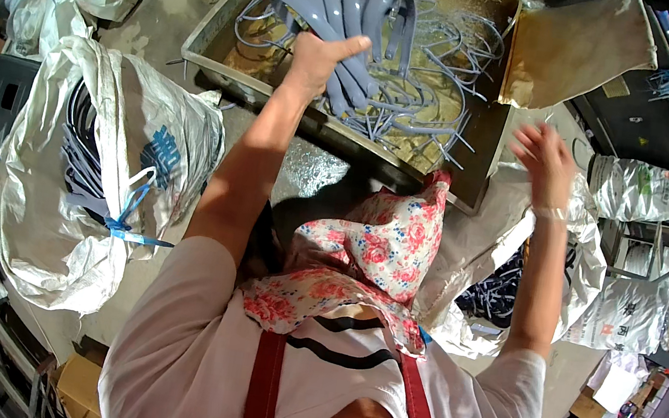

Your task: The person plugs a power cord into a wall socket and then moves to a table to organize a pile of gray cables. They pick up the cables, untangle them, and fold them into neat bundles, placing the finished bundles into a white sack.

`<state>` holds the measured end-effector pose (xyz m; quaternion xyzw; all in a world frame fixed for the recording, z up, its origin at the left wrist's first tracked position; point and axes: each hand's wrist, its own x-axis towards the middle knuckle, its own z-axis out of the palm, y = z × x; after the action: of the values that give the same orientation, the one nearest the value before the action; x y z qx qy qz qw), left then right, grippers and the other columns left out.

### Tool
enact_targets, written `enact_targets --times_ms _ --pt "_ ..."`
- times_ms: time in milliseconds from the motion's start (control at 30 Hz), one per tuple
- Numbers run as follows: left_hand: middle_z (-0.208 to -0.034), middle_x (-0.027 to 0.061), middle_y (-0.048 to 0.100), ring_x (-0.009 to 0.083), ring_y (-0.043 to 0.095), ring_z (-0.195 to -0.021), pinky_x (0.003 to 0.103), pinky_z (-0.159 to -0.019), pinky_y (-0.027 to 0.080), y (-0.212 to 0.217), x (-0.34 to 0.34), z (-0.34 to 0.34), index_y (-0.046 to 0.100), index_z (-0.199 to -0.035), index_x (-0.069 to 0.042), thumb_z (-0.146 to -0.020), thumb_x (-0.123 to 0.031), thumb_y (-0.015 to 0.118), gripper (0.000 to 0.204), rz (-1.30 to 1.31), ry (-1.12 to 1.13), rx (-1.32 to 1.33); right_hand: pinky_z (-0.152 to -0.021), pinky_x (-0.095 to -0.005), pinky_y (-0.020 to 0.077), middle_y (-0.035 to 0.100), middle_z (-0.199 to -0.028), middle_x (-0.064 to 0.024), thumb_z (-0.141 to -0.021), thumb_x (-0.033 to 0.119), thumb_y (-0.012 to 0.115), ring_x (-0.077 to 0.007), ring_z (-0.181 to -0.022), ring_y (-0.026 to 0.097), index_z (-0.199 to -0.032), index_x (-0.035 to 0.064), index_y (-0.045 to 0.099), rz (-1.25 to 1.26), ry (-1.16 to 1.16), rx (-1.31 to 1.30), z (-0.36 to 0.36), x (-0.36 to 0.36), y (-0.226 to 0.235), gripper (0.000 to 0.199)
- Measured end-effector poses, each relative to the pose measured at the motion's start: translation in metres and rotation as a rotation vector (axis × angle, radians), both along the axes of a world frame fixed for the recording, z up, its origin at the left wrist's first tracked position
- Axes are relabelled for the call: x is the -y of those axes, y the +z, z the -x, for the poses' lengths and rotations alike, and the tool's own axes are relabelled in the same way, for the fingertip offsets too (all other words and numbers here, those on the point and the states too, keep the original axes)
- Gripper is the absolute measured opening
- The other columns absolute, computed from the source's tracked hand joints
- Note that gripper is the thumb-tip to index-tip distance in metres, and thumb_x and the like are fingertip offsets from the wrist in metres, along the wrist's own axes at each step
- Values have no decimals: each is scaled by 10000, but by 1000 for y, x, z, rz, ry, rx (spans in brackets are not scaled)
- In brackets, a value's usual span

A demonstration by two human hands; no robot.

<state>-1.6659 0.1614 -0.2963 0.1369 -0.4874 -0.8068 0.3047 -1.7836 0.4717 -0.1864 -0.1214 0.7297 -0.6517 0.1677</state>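
A bundle of glossy grey tubing arches over the near part of a shallow metal tray, its bends at the far side and some of its lower ends among thin grey strands. The left hand grips it from the near left, thumb laid across the top and the other fingers mostly hidden — the grip is closed on the bundle, probably so that the slippery loops stay together, apart from the tangle.

The right hand is empty, its grip loosely spread just beyond the tray's right side. A floral apron covers the person's front, likely against splashes, since the tray looks wet.

Farther out, a white sack on the left gapes around dark strips; another on the right holds dark coils — both seemingly placed within easy reach.
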Motion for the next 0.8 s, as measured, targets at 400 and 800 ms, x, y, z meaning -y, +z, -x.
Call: enact_targets --times_ms 400,800 --pt "-1050 71 574 156 530 -949 294 -855 417 -9 -11 -7 521 -1115 5 -677 -123 726 501 533 -336 209 -742 -380 532 621 -858 -132 -781 83 636 -240 -766 630 -944 -20 571 369 286 733 25 189 -69 204" --pt "-1036 178 597 227 596 -819 370 -724 508 -32 38 1 532 -1066 20 -718 -578 581 694 -638 -275 80 -624 -290 485 619 -729 -61 -652 94 758 -134 -644 573 -809 -20 617 -166 605 -197 -31 143 -47 240"
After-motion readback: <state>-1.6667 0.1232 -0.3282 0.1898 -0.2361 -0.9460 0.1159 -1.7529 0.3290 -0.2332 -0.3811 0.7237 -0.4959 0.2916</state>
